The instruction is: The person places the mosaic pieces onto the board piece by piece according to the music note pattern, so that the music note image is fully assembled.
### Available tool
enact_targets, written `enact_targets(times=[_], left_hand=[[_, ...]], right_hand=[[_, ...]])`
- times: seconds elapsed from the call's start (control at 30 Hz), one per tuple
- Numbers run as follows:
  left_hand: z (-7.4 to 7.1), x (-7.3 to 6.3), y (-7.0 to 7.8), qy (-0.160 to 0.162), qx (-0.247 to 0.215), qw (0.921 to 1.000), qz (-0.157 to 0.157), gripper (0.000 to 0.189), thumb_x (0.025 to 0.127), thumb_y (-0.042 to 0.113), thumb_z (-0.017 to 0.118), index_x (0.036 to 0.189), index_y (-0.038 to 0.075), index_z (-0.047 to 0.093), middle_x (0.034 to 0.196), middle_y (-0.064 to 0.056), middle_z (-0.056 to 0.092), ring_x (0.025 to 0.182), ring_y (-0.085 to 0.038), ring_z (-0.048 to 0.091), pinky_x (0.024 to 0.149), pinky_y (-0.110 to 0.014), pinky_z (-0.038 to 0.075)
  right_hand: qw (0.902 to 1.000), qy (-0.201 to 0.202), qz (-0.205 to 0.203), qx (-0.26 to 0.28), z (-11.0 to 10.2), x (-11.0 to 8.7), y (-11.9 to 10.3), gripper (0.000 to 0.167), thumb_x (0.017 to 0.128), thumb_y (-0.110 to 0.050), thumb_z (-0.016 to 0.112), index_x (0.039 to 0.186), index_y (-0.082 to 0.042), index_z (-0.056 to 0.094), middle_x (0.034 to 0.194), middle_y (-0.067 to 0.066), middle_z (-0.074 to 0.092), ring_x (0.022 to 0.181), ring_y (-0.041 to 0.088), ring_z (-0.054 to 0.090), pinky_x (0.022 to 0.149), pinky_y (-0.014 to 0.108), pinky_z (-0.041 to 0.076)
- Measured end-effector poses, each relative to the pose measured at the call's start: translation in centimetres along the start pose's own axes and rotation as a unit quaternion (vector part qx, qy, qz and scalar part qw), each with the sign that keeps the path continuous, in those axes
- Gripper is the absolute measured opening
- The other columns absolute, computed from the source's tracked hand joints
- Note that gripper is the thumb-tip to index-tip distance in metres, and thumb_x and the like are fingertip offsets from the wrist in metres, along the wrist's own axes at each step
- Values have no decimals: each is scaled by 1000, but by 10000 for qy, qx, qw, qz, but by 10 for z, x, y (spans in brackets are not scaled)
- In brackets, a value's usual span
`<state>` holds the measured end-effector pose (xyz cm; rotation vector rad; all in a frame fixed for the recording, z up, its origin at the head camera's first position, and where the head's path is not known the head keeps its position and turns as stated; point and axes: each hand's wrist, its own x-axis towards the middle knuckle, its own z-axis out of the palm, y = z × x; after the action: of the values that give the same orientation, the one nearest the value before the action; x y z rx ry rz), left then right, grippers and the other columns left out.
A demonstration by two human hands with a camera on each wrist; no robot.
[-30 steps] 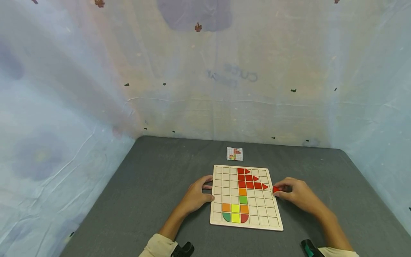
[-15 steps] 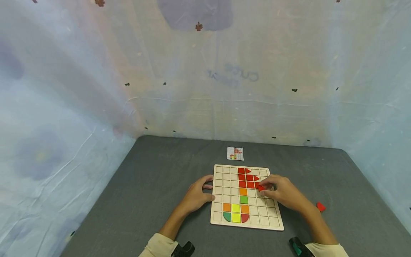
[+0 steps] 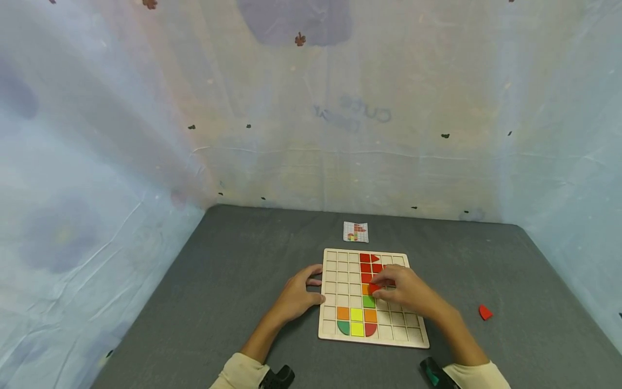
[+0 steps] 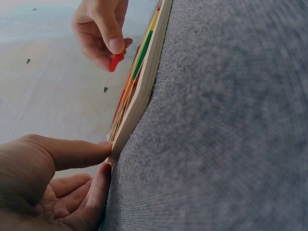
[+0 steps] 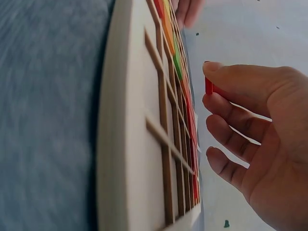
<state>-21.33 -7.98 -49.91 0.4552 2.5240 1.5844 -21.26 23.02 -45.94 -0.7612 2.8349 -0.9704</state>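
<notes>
A square wooden grid board [image 3: 396, 327] lies on the dark table, with red, orange, green and yellow pieces set in some cells. My left hand [image 3: 296, 294] holds its left edge; in the left wrist view the thumb and a finger meet at the board's corner. Over the board's middle, my right hand [image 3: 410, 289] pinches a small red piece [image 5: 209, 85] between thumb and forefinger, its other fingers loosely bent. The piece is above the surface, apart from it, near the orange square [image 3: 365, 289] and the green square [image 3: 369, 301]. The right hand hides part of the red rows.
A small printed card [image 3: 356, 232] with a coloured grid pattern lies beyond the board. One loose red piece [image 3: 485, 312], pointed at one end, rests on the table [image 3: 233, 259] to the right. Patterned sheeting [image 3: 301, 178] hangs behind the table and along its sides.
My right hand has carried the red piece leftward from beyond the board's right edge to over its middle. The loose red piece at right has come into view. My left hand stays put.
</notes>
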Motion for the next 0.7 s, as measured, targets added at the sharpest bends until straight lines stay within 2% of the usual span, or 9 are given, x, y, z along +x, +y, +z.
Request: enact_targets(times=[0.27,0.47,0.7], left_hand=[[0,1,0,-3,-34,10000,-19,75,86,4,78,156,5,51,154,-13,57,129,-32,65,97,-49,54],[-1,1,-1,-16,-40,10000,6,75,86,3,78,156,4,50,154,-14,57,128,-32,65,98,-48,54],[-1,2,-1,-20,-32,10000,18,75,86,3,78,156,3,50,154,-14,57,128,-31,65,98,-48,54]], right_hand=[[9996,-243,-39,152,8,6,-14,19,93,-21,82,109,-12,79,101,-6,70,91,10,60,81,29,53],[9991,-397,-158,48,14,13,-21,22,91,-27,85,107,-14,80,101,-9,73,93,10,61,85,32,52],[9979,-615,-12,181,20,16,-26,21,92,-29,84,109,-18,80,104,-12,72,98,9,61,90,35,52]])
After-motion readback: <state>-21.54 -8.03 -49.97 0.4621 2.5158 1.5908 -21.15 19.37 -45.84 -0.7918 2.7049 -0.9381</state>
